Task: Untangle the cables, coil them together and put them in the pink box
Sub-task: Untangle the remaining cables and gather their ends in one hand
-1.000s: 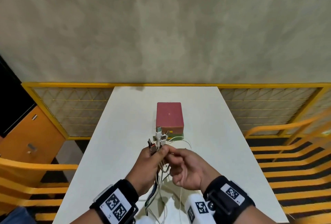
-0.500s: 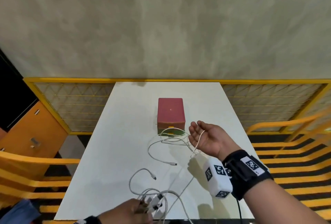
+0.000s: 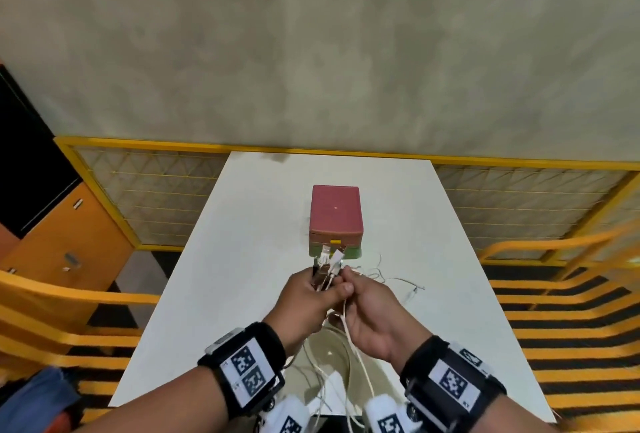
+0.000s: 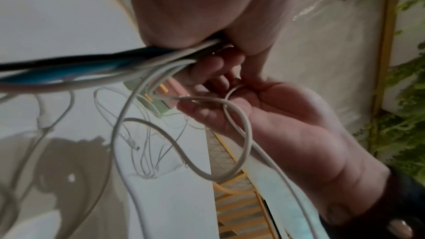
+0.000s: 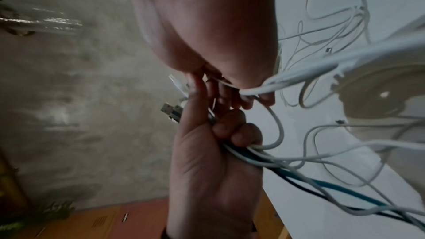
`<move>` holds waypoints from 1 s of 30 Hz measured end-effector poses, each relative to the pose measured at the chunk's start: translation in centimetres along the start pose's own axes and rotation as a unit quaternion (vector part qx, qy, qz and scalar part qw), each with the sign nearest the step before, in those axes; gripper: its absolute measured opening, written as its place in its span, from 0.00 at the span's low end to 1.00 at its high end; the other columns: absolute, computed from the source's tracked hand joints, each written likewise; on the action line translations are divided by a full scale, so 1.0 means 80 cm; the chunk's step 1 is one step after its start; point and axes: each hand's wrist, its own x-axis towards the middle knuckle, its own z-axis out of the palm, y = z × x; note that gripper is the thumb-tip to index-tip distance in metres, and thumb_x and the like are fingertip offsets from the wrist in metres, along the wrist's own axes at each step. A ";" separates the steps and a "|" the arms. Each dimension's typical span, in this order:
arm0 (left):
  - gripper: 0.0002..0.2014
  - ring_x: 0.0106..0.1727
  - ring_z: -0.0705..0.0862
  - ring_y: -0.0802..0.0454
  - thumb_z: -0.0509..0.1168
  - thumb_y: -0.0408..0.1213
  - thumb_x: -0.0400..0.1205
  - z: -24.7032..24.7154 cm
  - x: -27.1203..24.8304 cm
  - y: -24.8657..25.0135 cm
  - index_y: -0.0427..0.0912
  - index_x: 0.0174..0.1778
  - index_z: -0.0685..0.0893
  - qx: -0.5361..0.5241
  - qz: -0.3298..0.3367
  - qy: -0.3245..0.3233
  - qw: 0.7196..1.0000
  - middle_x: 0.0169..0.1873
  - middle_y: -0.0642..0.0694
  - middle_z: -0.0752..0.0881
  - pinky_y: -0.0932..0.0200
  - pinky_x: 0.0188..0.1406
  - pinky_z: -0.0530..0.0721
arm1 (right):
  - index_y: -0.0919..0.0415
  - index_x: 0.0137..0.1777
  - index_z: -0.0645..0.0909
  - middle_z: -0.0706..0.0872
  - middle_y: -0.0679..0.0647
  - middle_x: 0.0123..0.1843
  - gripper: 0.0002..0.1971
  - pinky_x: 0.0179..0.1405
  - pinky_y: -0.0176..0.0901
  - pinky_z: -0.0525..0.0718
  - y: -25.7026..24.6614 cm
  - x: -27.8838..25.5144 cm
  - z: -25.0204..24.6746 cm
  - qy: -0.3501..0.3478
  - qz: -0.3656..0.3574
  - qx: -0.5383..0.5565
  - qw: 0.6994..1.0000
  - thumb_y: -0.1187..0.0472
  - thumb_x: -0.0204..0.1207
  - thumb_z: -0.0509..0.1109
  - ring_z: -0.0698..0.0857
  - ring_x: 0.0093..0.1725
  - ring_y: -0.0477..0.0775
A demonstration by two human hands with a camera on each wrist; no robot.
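A closed pink box [image 3: 335, 213] on a green base stands in the middle of the white table [image 3: 242, 259]. Just in front of it, my left hand [image 3: 325, 285] grips a bundle of cables [image 5: 264, 157], white, blue and black, with the USB plugs [image 3: 329, 259] sticking up out of the fist. My right hand [image 3: 349, 282] touches the left one and pinches a white cable [image 4: 241, 134] that loops across its palm. From both hands the cables hang in loose loops [image 3: 343, 356] toward the table's near edge. The left wrist view shows the bundle [image 4: 103, 66] leaving my left hand [image 4: 207, 66].
Thin white cable ends [image 3: 398, 282] trail on the table right of my hands. A yellow mesh fence [image 3: 156, 197] runs behind the table, below a grey wall. Orange chairs [image 3: 554, 294] flank both sides, and an orange cabinet [image 3: 62, 252] stands at the left.
Half a second ago my hands were apart, the left low at the near edge, the right stretched out beside the box. Now they meet again in front of the box.
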 end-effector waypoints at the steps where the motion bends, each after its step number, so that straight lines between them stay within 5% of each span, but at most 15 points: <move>1: 0.06 0.17 0.70 0.57 0.73 0.26 0.79 0.001 0.001 -0.007 0.39 0.42 0.83 -0.002 -0.011 0.000 1.000 0.21 0.54 0.79 0.66 0.17 0.65 | 0.65 0.65 0.83 0.89 0.55 0.48 0.22 0.31 0.42 0.82 0.000 -0.001 0.001 -0.006 0.006 0.003 1.000 0.52 0.89 0.53 0.86 0.35 0.50; 4: 0.08 0.19 0.68 0.54 0.74 0.26 0.75 -0.002 -0.001 -0.021 0.42 0.38 0.84 -0.013 -0.038 0.009 0.999 0.22 0.50 0.78 0.65 0.18 0.64 | 0.61 0.63 0.82 0.90 0.56 0.46 0.23 0.28 0.44 0.83 -0.001 -0.005 0.004 -0.037 0.033 -0.015 0.999 0.48 0.89 0.50 0.88 0.33 0.55; 8: 0.08 0.22 0.65 0.52 0.77 0.32 0.67 -0.018 -0.015 -0.033 0.43 0.35 0.85 -0.012 -0.077 -0.048 0.996 0.24 0.47 0.76 0.64 0.19 0.62 | 0.61 0.53 0.82 0.92 0.63 0.47 0.13 0.48 0.56 0.82 -0.026 0.001 -0.004 -0.010 0.043 0.002 0.999 0.56 0.84 0.58 0.90 0.45 0.63; 14: 0.08 0.21 0.75 0.53 0.79 0.30 0.70 -0.071 -0.051 -0.064 0.45 0.33 0.88 0.142 -0.161 -0.157 0.964 0.25 0.49 0.81 0.63 0.22 0.71 | 0.58 0.40 0.80 0.91 0.56 0.37 0.16 0.51 0.55 0.81 -0.108 0.012 -0.027 0.054 0.000 0.006 0.999 0.62 0.86 0.55 0.93 0.37 0.56; 16: 0.08 0.29 0.83 0.59 0.77 0.29 0.71 -0.088 -0.060 -0.069 0.47 0.32 0.87 0.204 -0.171 -0.198 0.943 0.27 0.53 0.85 0.66 0.34 0.79 | 0.58 0.41 0.79 0.90 0.56 0.38 0.14 0.49 0.56 0.82 -0.124 0.014 -0.031 0.060 -0.009 0.000 0.998 0.62 0.86 0.56 0.93 0.37 0.57; 19: 0.06 0.42 0.86 0.61 0.74 0.39 0.72 -0.104 -0.071 -0.079 0.51 0.32 0.85 0.331 -0.146 -0.246 0.899 0.33 0.56 0.86 0.68 0.46 0.77 | 0.56 0.44 0.78 0.91 0.55 0.35 0.12 0.45 0.55 0.84 -0.136 0.016 -0.030 0.064 -0.020 0.004 0.998 0.61 0.87 0.56 0.94 0.38 0.57; 21: 0.02 0.48 0.88 0.61 0.73 0.44 0.75 -0.107 -0.075 -0.077 0.52 0.40 0.88 0.351 -0.116 -0.241 0.897 0.38 0.58 0.90 0.67 0.53 0.79 | 0.57 0.45 0.77 0.91 0.56 0.35 0.12 0.44 0.55 0.84 -0.134 0.018 -0.031 0.063 -0.023 0.005 0.998 0.61 0.87 0.55 0.94 0.37 0.58; 23: 0.04 0.39 0.89 0.63 0.74 0.39 0.78 -0.104 -0.070 -0.067 0.43 0.46 0.89 0.253 -0.118 -0.192 0.941 0.34 0.56 0.91 0.68 0.44 0.82 | 0.58 0.45 0.78 0.90 0.57 0.37 0.13 0.48 0.56 0.84 -0.122 0.018 -0.031 0.055 -0.022 -0.007 0.998 0.61 0.88 0.55 0.93 0.36 0.57; 26: 0.14 0.20 0.70 0.57 0.78 0.47 0.72 -0.088 -0.049 -0.036 0.44 0.36 0.81 0.025 -0.104 -0.025 0.994 0.22 0.51 0.73 0.64 0.19 0.68 | 0.58 0.46 0.79 0.91 0.58 0.42 0.14 0.51 0.53 0.82 -0.094 0.021 -0.030 0.045 -0.020 -0.063 0.997 0.61 0.88 0.54 0.94 0.37 0.55; 30: 0.21 0.22 0.61 0.52 0.77 0.46 0.77 -0.074 -0.003 0.013 0.50 0.27 0.71 -0.051 0.024 0.171 0.984 0.22 0.49 0.63 0.59 0.22 0.60 | 0.57 0.48 0.76 0.89 0.59 0.42 0.10 0.46 0.50 0.83 -0.064 0.021 -0.022 0.047 -0.024 -0.119 0.992 0.61 0.89 0.54 0.93 0.41 0.56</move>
